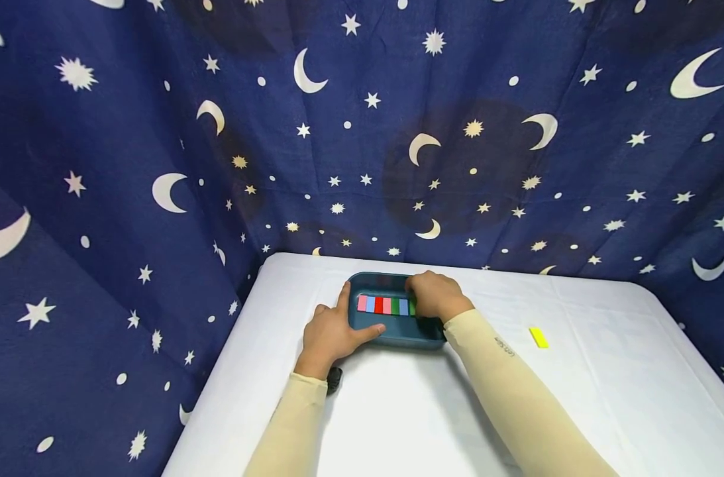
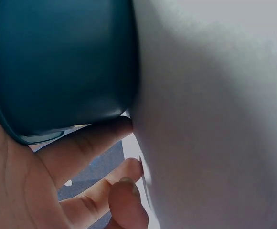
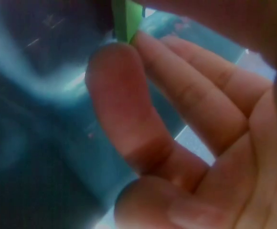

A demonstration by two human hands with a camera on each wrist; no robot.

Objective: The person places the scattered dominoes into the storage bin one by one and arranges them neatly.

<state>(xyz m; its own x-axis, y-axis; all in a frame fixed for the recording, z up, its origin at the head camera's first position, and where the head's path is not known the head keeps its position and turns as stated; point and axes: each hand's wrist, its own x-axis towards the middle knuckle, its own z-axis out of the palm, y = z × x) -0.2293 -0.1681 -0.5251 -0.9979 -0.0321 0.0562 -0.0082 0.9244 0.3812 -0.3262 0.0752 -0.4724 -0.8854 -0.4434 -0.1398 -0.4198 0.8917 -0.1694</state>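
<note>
A dark teal tray (image 1: 397,342) with rounded corners stands on the table. Inside it, several small flat blocks (image 1: 378,305) in pink, blue, red and green lie side by side in a row. My left hand (image 1: 328,331) rests at the tray's near left corner, thumb along the near rim and index finger stretched along the left side. The left wrist view shows the tray's wall (image 2: 67,62) against that hand. My right hand (image 1: 439,296) reaches into the right end of the tray. Its fingertips pinch a green block (image 3: 127,21), partly hidden, at the row's right end.
A yellow block (image 1: 538,337) lies by itself on the white table (image 1: 606,358), right of the tray. Behind and to the left hangs a dark blue curtain (image 1: 367,165) with moons and stars. A small black object (image 1: 334,380) sits at my left wrist.
</note>
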